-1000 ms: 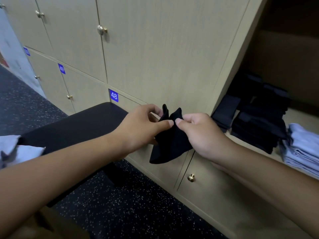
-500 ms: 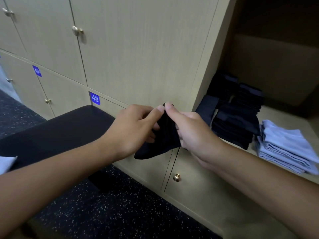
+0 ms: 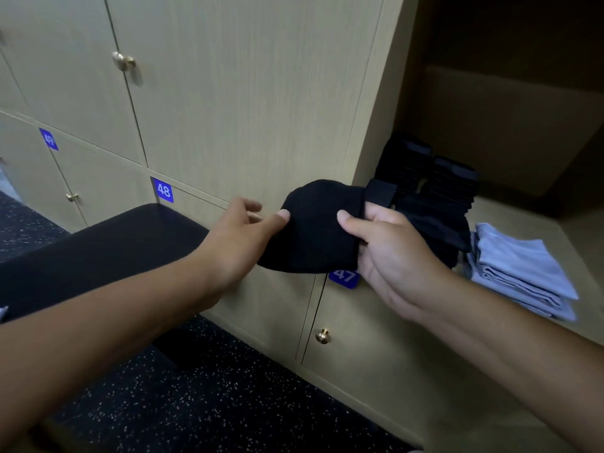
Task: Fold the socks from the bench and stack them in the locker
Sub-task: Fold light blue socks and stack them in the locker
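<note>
So the right hand point(image 3: 389, 253) has a folded black sock point(image 3: 313, 227) pinched, thumb on the near face and the other fingers tucked behind it. The left hand point(image 3: 242, 237) is loose and mostly straight, thumb tip just touching the sock's left edge, not really gripping anything. The sock is up in the air in front of the wooden locker fronts, right over the blue 47 tag point(image 3: 343, 276), which it half covers.

Just to the right is the open locker point(image 3: 490, 132), with black socks point(image 3: 428, 191) piled near its left wall and a neat stack of light blue folded socks point(image 3: 519, 273) beside them on the locker floor. The held sock's right end sits just in front of the black pile.

To the left, the dark padded desk point(image 3: 108, 250) runs under the 48 tag point(image 3: 163, 190), with a 49 tag point(image 3: 49, 138) further along. Brass knobs point(image 3: 322, 336) are on the doors, and there's dark speckled flooring point(image 3: 183, 407) below.
</note>
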`<action>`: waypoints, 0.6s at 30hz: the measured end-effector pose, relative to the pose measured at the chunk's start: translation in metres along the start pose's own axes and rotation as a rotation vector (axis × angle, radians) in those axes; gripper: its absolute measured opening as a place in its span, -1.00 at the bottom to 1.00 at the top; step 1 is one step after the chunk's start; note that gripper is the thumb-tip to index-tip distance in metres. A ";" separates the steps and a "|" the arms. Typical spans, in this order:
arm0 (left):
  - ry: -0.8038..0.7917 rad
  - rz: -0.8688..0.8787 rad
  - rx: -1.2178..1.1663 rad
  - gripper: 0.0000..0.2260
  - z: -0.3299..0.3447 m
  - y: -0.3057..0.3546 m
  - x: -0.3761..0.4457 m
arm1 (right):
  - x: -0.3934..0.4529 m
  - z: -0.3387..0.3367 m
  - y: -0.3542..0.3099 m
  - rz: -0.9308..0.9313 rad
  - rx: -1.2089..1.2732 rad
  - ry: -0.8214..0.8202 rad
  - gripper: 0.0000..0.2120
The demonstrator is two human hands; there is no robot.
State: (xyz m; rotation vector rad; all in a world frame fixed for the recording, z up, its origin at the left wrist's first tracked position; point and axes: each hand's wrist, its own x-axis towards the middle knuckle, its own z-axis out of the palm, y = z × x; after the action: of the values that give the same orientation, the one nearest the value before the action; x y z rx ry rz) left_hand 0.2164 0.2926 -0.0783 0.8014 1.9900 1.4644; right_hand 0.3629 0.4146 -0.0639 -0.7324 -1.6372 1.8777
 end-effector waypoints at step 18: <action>-0.224 0.378 0.121 -0.92 0.009 0.010 0.001 | -0.008 -0.037 -0.005 -0.201 -0.527 -0.177 -0.76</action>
State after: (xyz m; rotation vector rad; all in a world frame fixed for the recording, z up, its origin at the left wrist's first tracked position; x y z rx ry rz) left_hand 0.2242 0.3015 -0.0710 1.3917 1.8381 1.3856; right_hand 0.3948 0.4354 -0.0628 -0.5835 -2.2664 1.4108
